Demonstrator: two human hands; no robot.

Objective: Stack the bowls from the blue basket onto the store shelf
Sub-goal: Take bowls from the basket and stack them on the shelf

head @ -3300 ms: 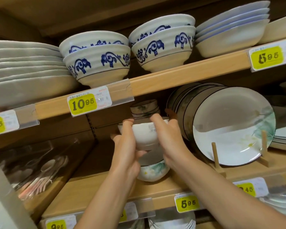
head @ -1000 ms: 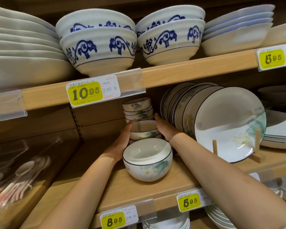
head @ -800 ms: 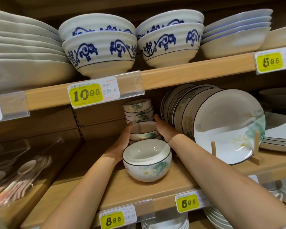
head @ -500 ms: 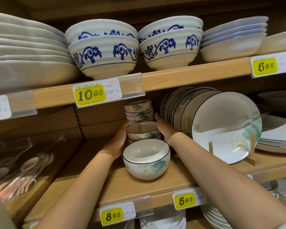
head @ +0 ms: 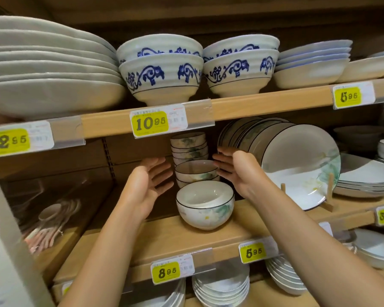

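Both hands are hovering open on either side of a short stack of bowls on the middle store shelf.

The left hand is showing its palm, fingers spread, just beside the stack of bowls and not touching it. The right hand is mirroring it on the other side, fingers extended near the top rim; contact there cannot be told. Neither hand is gripping anything. The stack is sitting mid-depth on the shelf, with a taller pile of bowls behind it and a single bowl in front. Upright plates are leaning in a rack to the right. A yellow price tag is hanging on the shelf edge.
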